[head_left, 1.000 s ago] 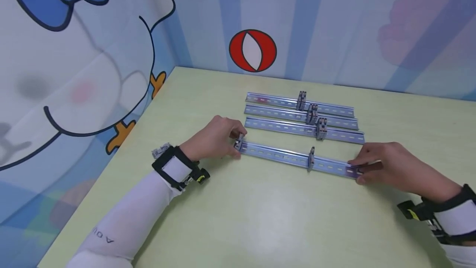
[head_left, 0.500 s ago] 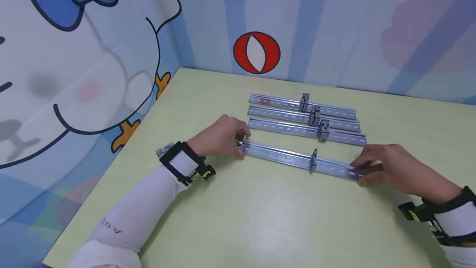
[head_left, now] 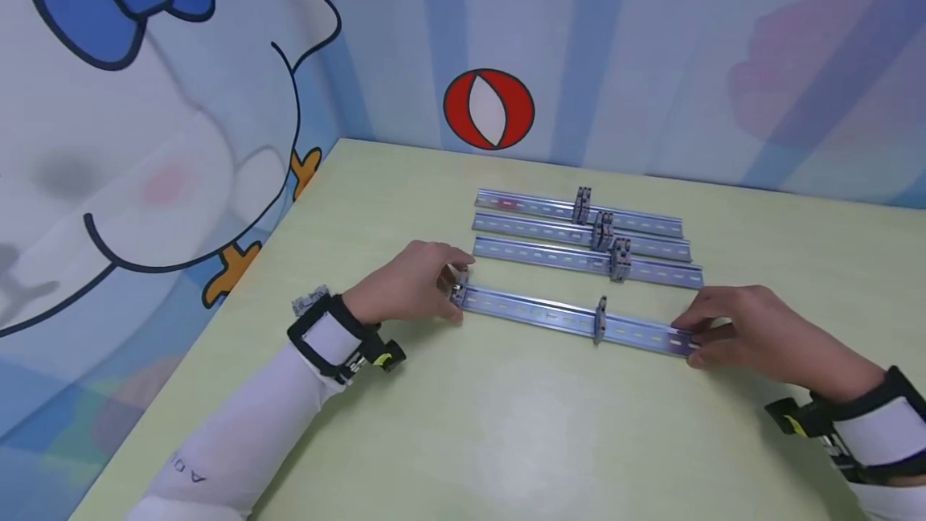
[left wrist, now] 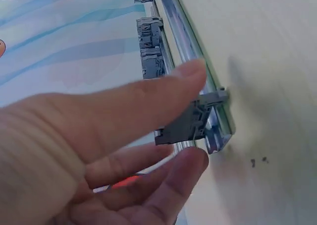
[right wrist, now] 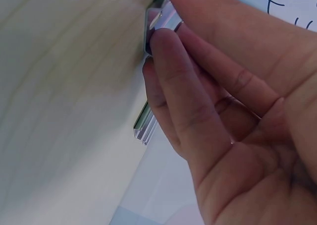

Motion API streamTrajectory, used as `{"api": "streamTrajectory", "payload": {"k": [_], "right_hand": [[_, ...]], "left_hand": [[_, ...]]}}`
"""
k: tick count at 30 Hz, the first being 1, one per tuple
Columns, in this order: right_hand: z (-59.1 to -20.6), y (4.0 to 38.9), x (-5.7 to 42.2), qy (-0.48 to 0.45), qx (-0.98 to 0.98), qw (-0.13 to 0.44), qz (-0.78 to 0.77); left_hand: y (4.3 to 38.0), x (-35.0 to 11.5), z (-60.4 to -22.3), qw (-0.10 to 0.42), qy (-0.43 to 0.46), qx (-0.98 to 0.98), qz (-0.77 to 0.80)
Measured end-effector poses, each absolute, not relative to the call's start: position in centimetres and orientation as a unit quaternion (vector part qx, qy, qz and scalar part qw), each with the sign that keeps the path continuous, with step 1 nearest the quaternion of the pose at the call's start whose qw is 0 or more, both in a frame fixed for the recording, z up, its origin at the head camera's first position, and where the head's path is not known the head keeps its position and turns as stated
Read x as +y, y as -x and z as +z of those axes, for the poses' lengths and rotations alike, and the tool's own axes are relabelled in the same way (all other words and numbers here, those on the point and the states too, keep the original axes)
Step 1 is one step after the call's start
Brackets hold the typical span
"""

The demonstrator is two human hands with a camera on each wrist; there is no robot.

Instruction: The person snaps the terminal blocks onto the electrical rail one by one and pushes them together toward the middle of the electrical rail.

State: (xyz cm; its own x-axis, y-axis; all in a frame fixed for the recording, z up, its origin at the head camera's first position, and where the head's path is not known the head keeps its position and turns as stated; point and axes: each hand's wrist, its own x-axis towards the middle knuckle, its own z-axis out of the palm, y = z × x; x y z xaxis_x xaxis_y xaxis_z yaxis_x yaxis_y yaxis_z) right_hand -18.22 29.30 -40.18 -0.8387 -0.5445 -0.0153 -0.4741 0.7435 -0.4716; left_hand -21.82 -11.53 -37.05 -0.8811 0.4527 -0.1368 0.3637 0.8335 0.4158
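Note:
A slotted metal DIN rail (head_left: 535, 310) lies nearest me on the table, slanting slightly down to the right. My left hand (head_left: 408, 284) is at its left end, thumb and fingers pinching a grey terminal block (left wrist: 185, 123) seated by the rail's end. Another thin grey block (head_left: 600, 320) stands upright on this rail, right of its middle. At the opposite end, my right hand (head_left: 774, 336) pinches the rail tip between thumb and fingers. In the right wrist view, the fingers cover most of the rail's end (right wrist: 166, 19).
Behind, three more DIN rails (head_left: 506, 248) lie roughly parallel, each carrying grey blocks (head_left: 620, 260) near or right of the middle. The pale green table (head_left: 506, 424) meets a cartoon-printed wall (head_left: 615, 47) at the back and left.
The head view shifts slightly. Both hands stay at the two ends of the nearest rail, and the blocks on it keep about the same places.

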Motion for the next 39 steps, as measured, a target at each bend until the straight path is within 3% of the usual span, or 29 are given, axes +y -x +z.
{"api": "streamTrajectory", "payload": {"k": [22,29,39], "right_hand": [[-40.1,18.2,29.1,0.284,0.927,0.062,-0.236],[-40.2,18.2,29.1,0.290,0.928,0.058,-0.228],[-40.6,18.3,29.0,0.337,0.924,0.008,-0.179]], "left_hand": [[21.3,-11.2,-37.2,0.074,-0.223,0.937,0.260],[21.4,-11.0,-37.4,0.088,-0.217,0.930,0.283],[20.7,-8.7,-38.3,0.137,-0.216,0.897,0.361]]}}
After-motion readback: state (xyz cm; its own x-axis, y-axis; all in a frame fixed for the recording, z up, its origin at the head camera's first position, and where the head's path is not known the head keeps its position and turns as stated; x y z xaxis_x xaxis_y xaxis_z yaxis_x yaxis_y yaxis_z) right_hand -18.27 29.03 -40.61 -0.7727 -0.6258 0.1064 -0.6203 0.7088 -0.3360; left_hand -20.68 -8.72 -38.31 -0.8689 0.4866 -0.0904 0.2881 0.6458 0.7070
